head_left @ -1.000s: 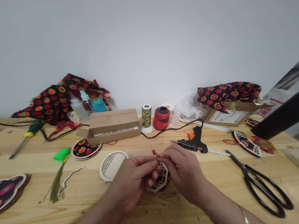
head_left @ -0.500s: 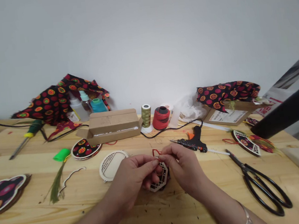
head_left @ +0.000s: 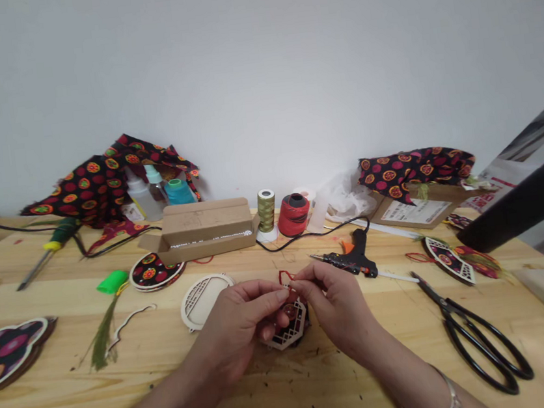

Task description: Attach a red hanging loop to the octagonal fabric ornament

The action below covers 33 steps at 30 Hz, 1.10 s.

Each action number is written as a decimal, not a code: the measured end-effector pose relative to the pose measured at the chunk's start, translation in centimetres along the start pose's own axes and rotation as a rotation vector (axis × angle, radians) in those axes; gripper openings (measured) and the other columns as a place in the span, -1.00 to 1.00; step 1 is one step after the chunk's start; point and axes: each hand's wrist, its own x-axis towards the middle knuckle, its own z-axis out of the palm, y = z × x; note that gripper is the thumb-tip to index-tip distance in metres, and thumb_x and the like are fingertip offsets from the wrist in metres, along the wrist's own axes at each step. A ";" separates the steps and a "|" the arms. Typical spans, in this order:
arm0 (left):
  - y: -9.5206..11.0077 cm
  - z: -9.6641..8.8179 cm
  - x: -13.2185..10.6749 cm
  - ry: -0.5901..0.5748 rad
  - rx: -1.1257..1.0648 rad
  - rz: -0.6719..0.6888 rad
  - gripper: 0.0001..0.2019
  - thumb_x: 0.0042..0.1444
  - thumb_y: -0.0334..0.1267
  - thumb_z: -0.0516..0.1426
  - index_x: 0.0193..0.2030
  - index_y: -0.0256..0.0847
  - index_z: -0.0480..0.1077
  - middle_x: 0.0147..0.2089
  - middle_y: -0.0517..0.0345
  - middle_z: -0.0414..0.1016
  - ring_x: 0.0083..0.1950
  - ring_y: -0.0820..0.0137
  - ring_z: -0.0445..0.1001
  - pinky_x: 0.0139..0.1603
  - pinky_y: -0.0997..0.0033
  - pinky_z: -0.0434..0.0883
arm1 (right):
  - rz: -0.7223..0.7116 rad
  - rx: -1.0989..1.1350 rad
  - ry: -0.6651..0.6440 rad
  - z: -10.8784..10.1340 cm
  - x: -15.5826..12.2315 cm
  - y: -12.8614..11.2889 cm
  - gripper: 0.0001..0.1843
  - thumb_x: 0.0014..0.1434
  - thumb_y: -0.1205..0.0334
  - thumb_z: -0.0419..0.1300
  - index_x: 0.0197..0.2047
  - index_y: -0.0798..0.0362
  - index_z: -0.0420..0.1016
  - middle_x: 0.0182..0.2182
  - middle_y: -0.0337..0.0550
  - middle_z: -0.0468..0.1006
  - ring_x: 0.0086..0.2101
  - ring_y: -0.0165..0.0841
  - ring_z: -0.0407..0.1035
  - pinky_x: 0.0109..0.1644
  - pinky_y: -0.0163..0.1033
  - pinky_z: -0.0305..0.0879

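Both hands meet at the middle of the table over an octagonal wooden ornament (head_left: 290, 333) with a lattice edge and dark patterned fabric. A red cord (head_left: 286, 274) rises in a small loop from between the fingertips. My left hand (head_left: 249, 314) is closed, thumb and forefinger pinching the cord. From the right, my right hand (head_left: 329, 299) pinches the same cord close beside it. The fingers hide the spot where the cord meets the ornament. Left of my left hand lies a round pale wooden frame (head_left: 204, 302), partly covered by that hand.
Black scissors (head_left: 478, 337) and a black glue gun (head_left: 352, 260) lie to the right. Behind stand a cardboard box (head_left: 209, 231), a gold thread spool (head_left: 266, 212) and a red spool (head_left: 293, 214). A green tassel (head_left: 104, 331) and a screwdriver (head_left: 49, 252) are at left.
The hands stay nearly in place, still pinching the red cord. The octagonal ornament has turned slightly beneath the fingers, and the cord loop has shifted a little.
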 end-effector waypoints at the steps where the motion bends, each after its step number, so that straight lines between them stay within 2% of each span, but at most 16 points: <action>1: 0.0 0.0 0.0 0.000 0.016 0.004 -0.86 -0.06 -0.25 0.25 -0.46 -0.30 0.53 -0.61 0.19 0.43 -0.58 0.60 0.29 -0.64 0.68 0.08 | 0.003 0.006 -0.004 0.0 0.0 0.0 -0.87 0.06 0.39 0.13 -0.48 0.07 0.44 -0.58 -0.27 0.48 -0.51 -0.43 0.33 -0.41 -0.36 0.21; 6: 0.1 0.2 -0.2 0.047 0.171 0.060 -0.88 -0.08 -0.25 0.25 -0.51 -0.26 0.52 -0.61 0.21 0.46 -0.58 0.56 0.30 -0.56 0.59 0.23 | 0.017 0.035 0.000 0.1 0.1 0.1 -0.88 0.05 0.38 0.14 -0.48 0.07 0.45 -0.56 -0.26 0.48 -0.49 -0.42 0.33 -0.39 -0.34 0.22; 8: 0.1 0.3 -0.3 0.092 0.295 0.145 -0.92 -0.08 -0.29 0.23 -0.51 -0.23 0.52 -0.56 0.20 0.50 -0.53 0.50 0.37 -0.50 0.55 0.31 | 0.030 0.073 -0.010 0.1 0.1 0.2 -0.89 0.05 0.35 0.14 -0.48 0.07 0.45 -0.55 -0.25 0.48 -0.49 -0.42 0.33 -0.38 -0.34 0.23; 12: -0.5 0.3 -0.4 0.132 0.598 0.543 -0.89 -0.01 -0.39 0.17 -0.41 -0.16 0.55 -0.35 0.17 0.55 -0.32 0.41 0.49 -0.31 0.48 0.41 | 0.105 0.210 -0.047 0.2 0.1 0.2 -0.90 0.03 0.29 0.15 -0.50 0.07 0.42 -0.61 -0.28 0.45 -0.54 -0.43 0.33 -0.44 -0.34 0.23; 14: -0.9 0.2 -0.3 0.143 0.766 0.744 -0.84 0.03 -0.43 0.14 -0.35 -0.16 0.55 -0.33 0.15 0.53 -0.30 0.41 0.49 -0.28 0.48 0.42 | 0.152 0.284 -0.058 0.3 0.1 0.2 -0.90 0.02 0.27 0.16 -0.50 0.07 0.41 -0.63 -0.29 0.43 -0.57 -0.44 0.32 -0.48 -0.35 0.24; 18: -1.5 -0.1 -0.3 0.172 1.019 0.997 -0.81 0.07 -0.49 0.10 -0.29 -0.23 0.53 -0.32 0.08 0.49 -0.31 0.42 0.46 -0.30 0.49 0.41 | 0.215 0.395 -0.061 0.6 0.1 0.3 -0.91 -0.01 0.25 0.18 -0.48 0.08 0.39 -0.64 -0.32 0.41 -0.59 -0.45 0.32 -0.51 -0.36 0.24; 21: -1.6 -0.1 -0.4 0.160 1.083 1.041 -0.80 0.10 -0.50 0.07 -0.27 -0.26 0.51 -0.30 0.06 0.47 -0.29 0.43 0.45 -0.28 0.51 0.41 | 0.230 0.465 -0.076 0.7 0.1 0.4 -0.92 -0.01 0.25 0.17 -0.46 0.08 0.37 -0.65 -0.33 0.40 -0.60 -0.45 0.32 -0.52 -0.36 0.24; 26: -1.6 -0.1 -0.6 0.158 1.146 0.933 -0.80 0.13 -0.46 0.05 -0.24 -0.25 0.50 -0.29 0.05 0.46 -0.27 0.40 0.45 -0.24 0.47 0.40 | 0.226 0.504 -0.090 0.7 0.1 0.7 -0.93 -0.01 0.26 0.17 -0.45 0.06 0.35 -0.66 -0.34 0.39 -0.61 -0.46 0.31 -0.54 -0.36 0.24; 33: -1.3 0.3 -1.1 0.182 1.109 0.905 -0.80 0.12 -0.45 0.04 -0.23 -0.26 0.49 -0.28 0.01 0.46 -0.25 0.35 0.45 -0.20 0.43 0.39 | 0.227 0.504 -0.105 0.7 0.2 0.6 -0.93 0.00 0.24 0.16 -0.43 0.04 0.34 -0.68 -0.35 0.39 -0.62 -0.43 0.32 -0.55 -0.35 0.24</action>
